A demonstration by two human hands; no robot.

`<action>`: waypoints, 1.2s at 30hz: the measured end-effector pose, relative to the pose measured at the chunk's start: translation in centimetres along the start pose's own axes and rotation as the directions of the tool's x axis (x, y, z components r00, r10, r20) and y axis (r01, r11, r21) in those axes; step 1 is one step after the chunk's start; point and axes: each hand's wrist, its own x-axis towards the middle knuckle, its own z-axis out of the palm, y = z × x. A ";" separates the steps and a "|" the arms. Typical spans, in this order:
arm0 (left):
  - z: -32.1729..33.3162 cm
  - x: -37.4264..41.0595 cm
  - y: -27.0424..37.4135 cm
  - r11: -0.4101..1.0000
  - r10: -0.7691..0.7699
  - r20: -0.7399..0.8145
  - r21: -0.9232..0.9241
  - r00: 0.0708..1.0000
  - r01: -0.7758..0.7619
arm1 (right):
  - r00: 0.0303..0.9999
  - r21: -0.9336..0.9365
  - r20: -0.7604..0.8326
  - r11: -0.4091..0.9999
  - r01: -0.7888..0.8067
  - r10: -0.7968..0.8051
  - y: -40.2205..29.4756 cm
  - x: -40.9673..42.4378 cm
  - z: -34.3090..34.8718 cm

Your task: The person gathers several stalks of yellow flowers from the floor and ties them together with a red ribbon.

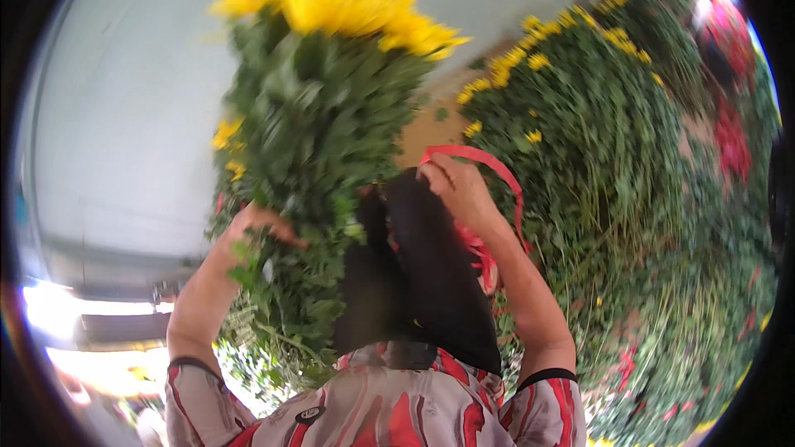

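Observation:
A large upright bunch of yellow flowers with dense green leaves point(323, 87) stands in front of me, left of centre, slightly blurred. My left hand point(270, 223) grips its lower stems, the fingers partly among the leaves. At the centre, above my dark-clad legs, my right hand point(456, 186) pinches a flat red ribbon point(497, 164) between thumb and fingers. The ribbon loops over to the right and hangs down past my forearm. More red strips point(475, 248) lie beside my right thigh, partly hidden by my forearm.
Large heaps of cut yellow flowers point(584, 118) lie on the right, with red strips among the stems. A pale wall point(136, 105) rises at the left and behind the bunch. Brown floor point(428, 130) shows between bunch and heap. A person in red clothing point(730, 37) is at the far right.

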 end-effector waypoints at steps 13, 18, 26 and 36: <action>5.7 4.9 10.4 0.891 -0.341 -0.080 -0.345 0.937 0.294 | 0.945 -0.159 0.322 0.982 0.105 -0.049 -6.2 -1.7 6.2; 5.6 7.7 8.7 0.859 -0.431 0.057 -0.280 0.900 0.429 | 0.944 -0.031 0.256 0.974 0.223 -0.208 -7.3 -1.1 5.6; 9.7 10.9 4.5 0.638 -0.270 -0.308 0.653 0.913 0.408 | 0.879 -0.508 0.472 0.835 0.211 0.066 -12.5 -5.7 2.6; 14.2 12.2 0.9 0.810 -0.253 -0.135 0.512 0.958 0.287 | 0.778 0.205 0.615 0.926 -0.316 0.129 -5.8 2.1 3.9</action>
